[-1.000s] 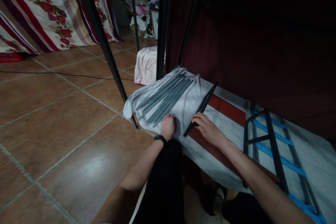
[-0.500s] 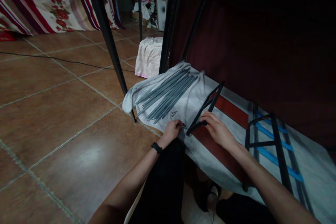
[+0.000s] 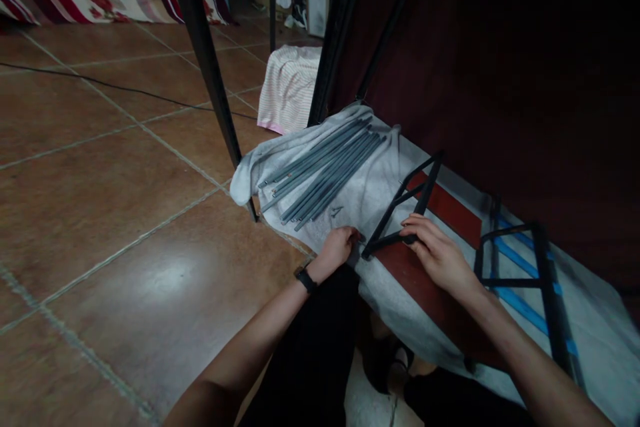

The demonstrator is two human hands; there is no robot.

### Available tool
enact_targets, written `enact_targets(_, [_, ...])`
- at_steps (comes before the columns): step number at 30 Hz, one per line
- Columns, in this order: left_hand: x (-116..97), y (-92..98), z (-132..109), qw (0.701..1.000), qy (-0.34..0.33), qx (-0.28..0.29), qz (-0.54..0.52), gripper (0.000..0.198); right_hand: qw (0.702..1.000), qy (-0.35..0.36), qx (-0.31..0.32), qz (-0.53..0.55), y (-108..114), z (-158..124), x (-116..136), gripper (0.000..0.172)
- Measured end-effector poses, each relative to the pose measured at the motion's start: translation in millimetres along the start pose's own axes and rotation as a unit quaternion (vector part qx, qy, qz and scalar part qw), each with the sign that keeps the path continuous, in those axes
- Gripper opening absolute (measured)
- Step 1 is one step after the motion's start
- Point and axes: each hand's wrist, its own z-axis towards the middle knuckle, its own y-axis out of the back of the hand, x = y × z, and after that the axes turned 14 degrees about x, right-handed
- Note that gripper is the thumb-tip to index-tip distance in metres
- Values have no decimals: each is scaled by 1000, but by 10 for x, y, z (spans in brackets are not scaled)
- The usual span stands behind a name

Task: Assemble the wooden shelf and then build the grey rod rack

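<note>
My left hand, with a dark watch on its wrist, is closed in a pinch beside the near corner of a black metal frame. A small metal piece like a screw shows at its fingertips, apart from that corner. My right hand grips the frame's near bar, with fingers wrapped round its right end. The frame stands tilted over a red-brown board. A few small screws lie on the grey cloth just beyond my left hand.
Several grey rods lie bundled on the cloth. At right rests another black frame with blue strips. A dark upright post stands at left, near a striped cloth-covered block. A black cable crosses the tiled floor.
The view has tilted down slightly. My left fingertips still hold the small piece near the frame's corner, with less of it showing. My right hand keeps its grip on the frame.
</note>
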Motion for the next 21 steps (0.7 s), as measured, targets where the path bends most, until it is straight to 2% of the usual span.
enact_targets(5, [-49, -26, 1, 1000, 4, 18, 5, 30, 1000, -2, -4, -2, 1, -18, -6, 24])
enact_targets(9, [-85, -62, 30, 999, -17, 46, 20, 30, 1000, 3, 3, -7, -26, -6, 0, 24])
enact_targets(12, [-52, -94, 66, 999, -14, 40, -7, 27, 1000, 8, 14, -7, -57, 19, 17, 26])
enact_targets(16, [23, -122, 106, 998, 26, 25, -59, 23, 999, -1, 28, -14, -107, 25, 90, 32])
enact_targets(18, [28, -124, 112, 998, 36, 17, -53, 21, 998, -38, 23, -34, -130, -2, 151, 37])
enact_targets(21, [-9, -126, 103, 998, 48, 1, -37, 21, 984, -160, 7, -82, -138, -74, 243, 41])
